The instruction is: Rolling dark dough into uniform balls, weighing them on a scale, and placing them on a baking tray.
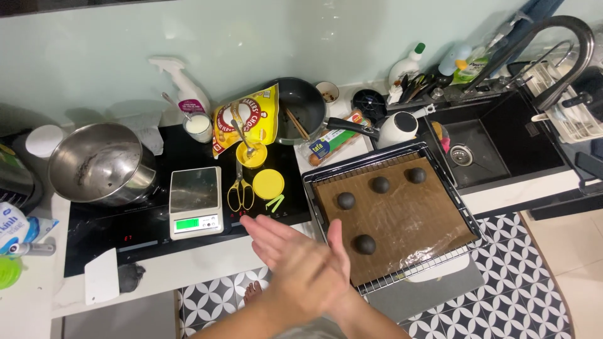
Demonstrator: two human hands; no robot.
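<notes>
My left hand [330, 267] and my right hand [270, 242] are pressed palm to palm, crossed over the counter's front edge, fingers stretched out flat. Anything between the palms is hidden. Just to their right lies a wire-rimmed baking tray [314, 188] lined with brown paper [408, 220]. Several dark round dough balls sit on the paper, the nearest [364, 244] close to my left fingertips, others at the far side [380, 184]. A small lump of dark dough [130, 277] lies on the counter at the left beside a white scraper [102, 276].
On the black cooktop stand a digital scale [196, 202], yellow-handled scissors [239, 188], a yellow lid [268, 184], a yellow cup with a spoon [251, 154], a yellow bag [246, 119] and a steel bowl [100, 163]. A dark pan [301, 110] is behind. The black sink [483, 144] lies right.
</notes>
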